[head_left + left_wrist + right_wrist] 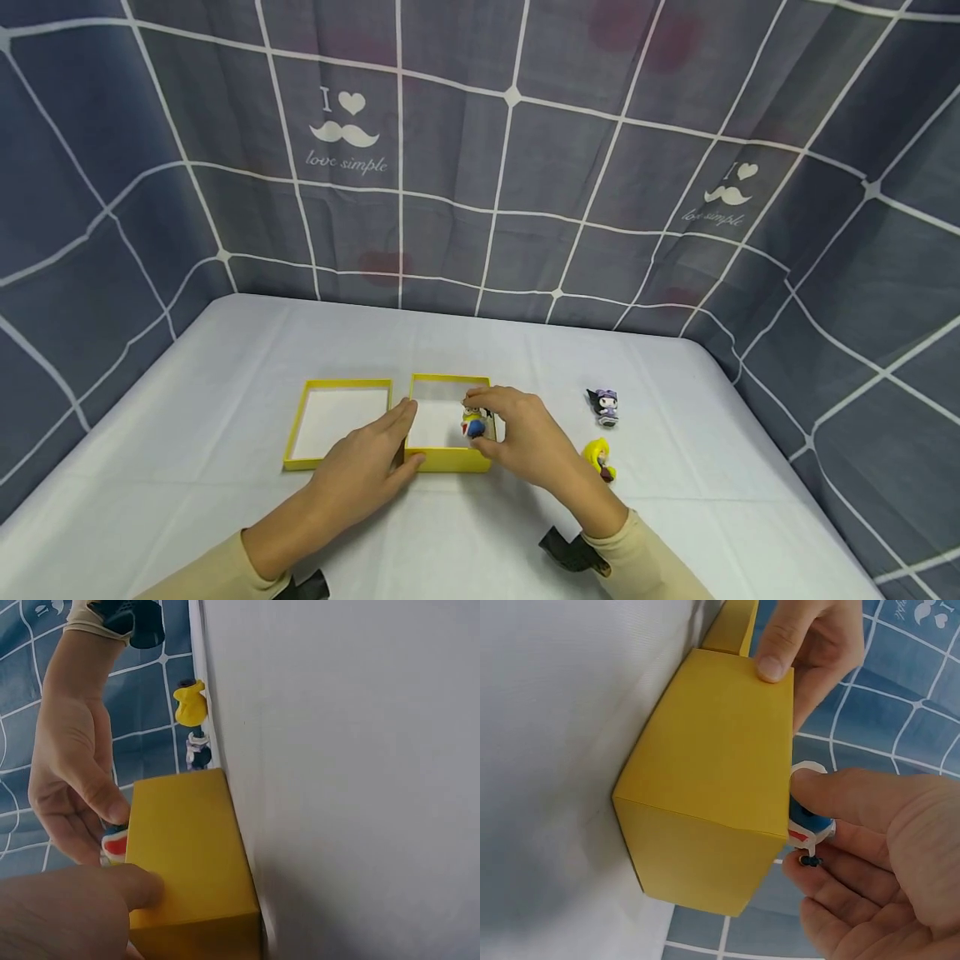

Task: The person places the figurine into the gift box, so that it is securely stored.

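Low centre in the head view: figure (474, 427) pinched at the open top of the box (452, 462).
Gripped by thumb and curled fingers of the right hand (528, 435); on the box, the left hand (363, 460), thumb at front wall, fingers extended along the left side. Probably light, stiff and a little slippery, any thin parts perhaps fragile; best held round the thicker body.

Your backdrop's a grey-blue curtain (457, 150) with white grid lines (401, 133), filling the top of the frame. You've got a moustache print (345, 133) upper left, a matching one upper right, plus your white tabletop (195, 417) across the lower half.
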Action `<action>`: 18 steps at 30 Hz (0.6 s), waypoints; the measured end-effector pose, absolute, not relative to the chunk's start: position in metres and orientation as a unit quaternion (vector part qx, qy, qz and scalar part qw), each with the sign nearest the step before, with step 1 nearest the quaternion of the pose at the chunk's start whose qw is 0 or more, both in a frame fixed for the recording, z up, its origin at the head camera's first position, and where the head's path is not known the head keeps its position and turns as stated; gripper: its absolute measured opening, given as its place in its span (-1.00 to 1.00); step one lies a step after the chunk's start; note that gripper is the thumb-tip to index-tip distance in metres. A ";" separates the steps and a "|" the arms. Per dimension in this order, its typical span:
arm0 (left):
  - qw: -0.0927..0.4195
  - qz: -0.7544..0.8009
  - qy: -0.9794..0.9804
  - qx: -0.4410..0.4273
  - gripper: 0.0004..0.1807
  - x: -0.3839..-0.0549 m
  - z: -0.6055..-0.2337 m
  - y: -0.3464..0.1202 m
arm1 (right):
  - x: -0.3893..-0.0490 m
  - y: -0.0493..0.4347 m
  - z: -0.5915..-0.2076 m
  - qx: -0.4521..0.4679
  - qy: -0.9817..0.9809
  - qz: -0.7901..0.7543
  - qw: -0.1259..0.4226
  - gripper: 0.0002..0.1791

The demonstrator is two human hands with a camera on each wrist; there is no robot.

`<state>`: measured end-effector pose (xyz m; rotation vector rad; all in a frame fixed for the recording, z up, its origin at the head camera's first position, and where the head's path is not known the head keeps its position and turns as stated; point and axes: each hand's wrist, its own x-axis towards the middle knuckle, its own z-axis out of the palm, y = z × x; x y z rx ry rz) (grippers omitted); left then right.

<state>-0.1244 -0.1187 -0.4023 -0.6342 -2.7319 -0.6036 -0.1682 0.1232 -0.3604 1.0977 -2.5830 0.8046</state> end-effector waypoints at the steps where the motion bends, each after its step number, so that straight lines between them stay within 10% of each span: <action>1: 0.136 -0.208 -0.944 -0.219 -0.25 -0.124 -0.402 -0.118 | -0.169 0.123 -0.361 0.374 -0.879 0.274 0.110 -0.49; 18: 0.131 -0.211 -0.944 -0.215 -0.24 -0.124 -0.404 -0.118 | -0.179 0.110 -0.368 0.375 -0.882 0.278 0.071 -0.51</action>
